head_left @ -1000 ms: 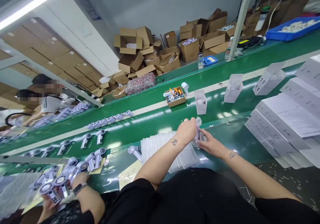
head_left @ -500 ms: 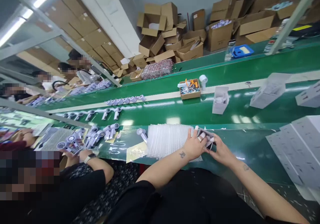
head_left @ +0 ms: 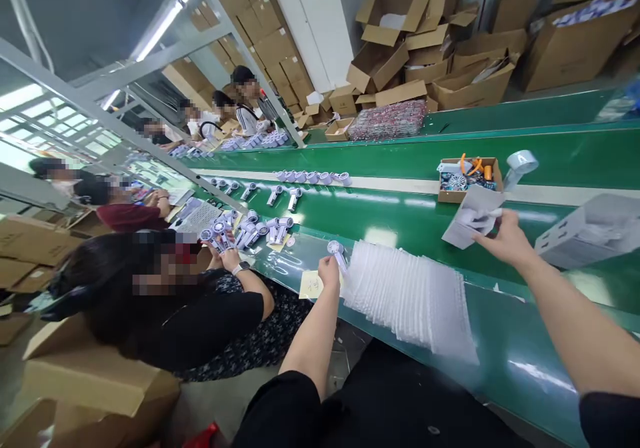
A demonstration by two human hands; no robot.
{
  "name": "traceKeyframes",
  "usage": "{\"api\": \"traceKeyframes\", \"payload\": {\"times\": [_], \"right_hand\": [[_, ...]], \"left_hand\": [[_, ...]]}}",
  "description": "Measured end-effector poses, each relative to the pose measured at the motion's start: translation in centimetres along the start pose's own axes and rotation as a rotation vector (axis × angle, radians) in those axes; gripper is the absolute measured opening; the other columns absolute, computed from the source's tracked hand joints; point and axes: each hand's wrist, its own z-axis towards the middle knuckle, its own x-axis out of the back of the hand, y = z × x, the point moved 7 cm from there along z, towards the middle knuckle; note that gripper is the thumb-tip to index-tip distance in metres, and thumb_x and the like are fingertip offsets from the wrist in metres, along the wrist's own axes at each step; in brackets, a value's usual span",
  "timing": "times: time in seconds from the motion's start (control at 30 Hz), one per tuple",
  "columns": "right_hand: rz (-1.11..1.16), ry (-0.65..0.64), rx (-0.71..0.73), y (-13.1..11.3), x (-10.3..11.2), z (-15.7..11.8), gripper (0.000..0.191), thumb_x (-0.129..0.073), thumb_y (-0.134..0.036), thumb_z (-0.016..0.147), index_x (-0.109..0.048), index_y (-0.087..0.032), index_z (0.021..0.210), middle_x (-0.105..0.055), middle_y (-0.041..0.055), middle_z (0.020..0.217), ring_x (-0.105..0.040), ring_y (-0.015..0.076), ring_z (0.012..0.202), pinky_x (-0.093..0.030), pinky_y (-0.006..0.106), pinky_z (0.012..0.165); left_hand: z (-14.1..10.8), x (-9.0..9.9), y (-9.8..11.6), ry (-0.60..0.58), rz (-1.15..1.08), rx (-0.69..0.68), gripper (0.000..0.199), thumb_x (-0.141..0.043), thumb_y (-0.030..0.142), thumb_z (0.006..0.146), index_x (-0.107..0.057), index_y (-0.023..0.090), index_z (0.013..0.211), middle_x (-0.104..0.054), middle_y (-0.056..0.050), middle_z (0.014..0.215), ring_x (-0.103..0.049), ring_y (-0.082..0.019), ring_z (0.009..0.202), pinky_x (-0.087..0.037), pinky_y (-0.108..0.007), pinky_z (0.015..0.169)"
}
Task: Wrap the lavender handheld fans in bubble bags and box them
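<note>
Left hand [head_left: 329, 272] was curled by the fan [head_left: 334, 248] near the worktop's [head_left: 505, 341] far edge, can't tell if gripping; right hand [head_left: 511, 240] pinched the box [head_left: 466, 227], prob steadying it.

Before you, two white boxes [head_left: 465, 227], one small parts carton [head_left: 451, 197], one stack of clear sleeves [head_left: 410, 295], handheld fans [head_left: 295, 199] too bunched to count

Open white box [head_left: 461, 229], aslant near a small carton [head_left: 453, 197]; pale purple round-headed fan [head_left: 334, 248] beside translucent sleeves [head_left: 407, 295].
</note>
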Motion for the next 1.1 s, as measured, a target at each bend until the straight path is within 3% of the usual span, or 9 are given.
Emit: {"api": "traceKeyframes", "payload": {"times": [0.2, 0.3, 0.4, 0.5, 0.57, 0.63, 0.73, 0.9, 1.1], "right_hand": [[-0.296, -0.001, -0.022, -0.9, -3.8, 3.1, 0.058, -0.071, -0.008, 0.055, -0.045, -0.021, 0.106, -0.061, 0.0085, 0.100, -0.059, 0.0203, 0.082, -0.045, 0.033, 0.072], [-0.198, 0.085, 0.011, -2.2, -2.9, 1.0, 0.066, -0.070, -0.005, 0.054, -0.046, -0.023, 0.112, -0.050, 0.0120, 0.124, -0.055, 0.0220, 0.101, -0.046, 0.032, 0.077], [0.033, 0.296, -0.063, -2.6, -2.0, -4.4, 0.051, -0.069, -0.015, 0.060, -0.049, -0.024, 0.106, -0.055, 0.0092, 0.117, -0.058, 0.0198, 0.096, -0.050, 0.033, 0.079], [0.347, 0.133, -0.389, -1.1, -6.1, -10.8, 0.029, -0.067, -0.032, 0.069, -0.053, -0.022, 0.092, -0.066, 0.0069, 0.092, -0.064, 0.0201, 0.078, -0.054, 0.037, 0.068], [0.658, -0.145, -0.626, -0.7, -10.4, -14.7, 0.028, -0.066, -0.039, 0.071, -0.056, -0.022, 0.091, -0.067, 0.0090, 0.097, -0.066, 0.0225, 0.085, -0.055, 0.041, 0.073], [0.863, -0.206, -0.699, -0.6, -11.9, -16.8, 0.030, -0.066, -0.042, 0.072, -0.059, -0.021, 0.092, -0.069, 0.0082, 0.098, -0.066, 0.0228, 0.087, -0.055, 0.040, 0.076], [0.919, 0.094, -0.649, 1.2, -8.1, -17.8, 0.029, -0.069, -0.038, 0.070, -0.061, -0.019, 0.090, -0.071, 0.0053, 0.081, -0.068, 0.0209, 0.075, -0.057, 0.036, 0.070], [0.912, 0.488, -0.633, 5.3, 2.4, -22.0, 0.028, -0.071, -0.028, 0.067, -0.059, -0.022, 0.092, -0.070, 0.0006, 0.078, -0.068, 0.0176, 0.070, -0.060, 0.033, 0.065], [0.958, 0.456, -0.883, 6.9, 6.2, -30.3, 0.021, -0.067, -0.024, 0.072, -0.058, -0.022, 0.091, -0.070, 0.0019, 0.078, -0.068, 0.0184, 0.071, -0.060, 0.033, 0.070]], "left_hand": [[3.3, -2.5, -4.7, -0.104, 0.052, 0.127, 0.023, -0.071, 0.027, 0.057, -0.058, 0.015, 0.073, -0.065, -0.011, 0.077, -0.061, -0.028, 0.088, -0.044, -0.034, 0.077], [4.3, -1.8, -4.6, -0.134, 0.006, 0.120, 0.013, -0.063, 0.027, 0.062, -0.057, 0.016, 0.067, -0.062, -0.008, 0.070, -0.061, -0.025, 0.082, -0.044, -0.031, 0.071], [3.8, -1.9, -2.7, -0.188, -0.086, 0.082, 0.022, -0.053, 0.034, 0.072, -0.059, 0.014, 0.076, -0.060, -0.004, 0.069, -0.059, -0.019, 0.073, -0.044, -0.027, 0.064], [-1.0, -4.9, 0.6, -0.391, -0.239, 0.031, 0.030, -0.051, 0.040, 0.074, -0.060, 0.013, 0.082, -0.058, -0.001, 0.067, -0.056, -0.013, 0.062, -0.044, -0.023, 0.059], [-7.3, -8.6, 3.0, -0.711, -0.446, 0.031, 0.030, -0.058, 0.041, 0.070, -0.061, 0.012, 0.080, -0.058, -0.001, 0.066, -0.054, -0.011, 0.058, -0.043, -0.023, 0.056], [-14.7, -11.9, 4.4, -1.028, -0.462, 0.037, 0.035, -0.061, 0.042, 0.070, -0.061, 0.011, 0.086, -0.059, -0.003, 0.069, -0.054, -0.012, 0.058, -0.043, -0.023, 0.055], [-22.8, -14.5, 5.3, -1.233, -0.243, -0.260, 0.042, -0.057, 0.046, 0.076, -0.059, 0.012, 0.101, -0.063, -0.007, 0.082, -0.058, -0.016, 0.070, -0.047, -0.028, 0.064], [-29.5, -16.2, 3.5, -1.342, 0.540, -1.241, 0.033, -0.074, 0.034, 0.065, -0.064, 0.012, 0.087, -0.061, -0.017, 0.099, -0.051, -0.032, 0.103, -0.040, -0.043, 0.087], [-28.5, -18.8, 2.7, -1.275, 0.765, -1.099, 0.006, -0.059, 0.011, 0.072, -0.065, 0.013, 0.074, -0.063, -0.016, 0.084, -0.057, -0.027, 0.088, -0.043, -0.038, 0.077]]}}
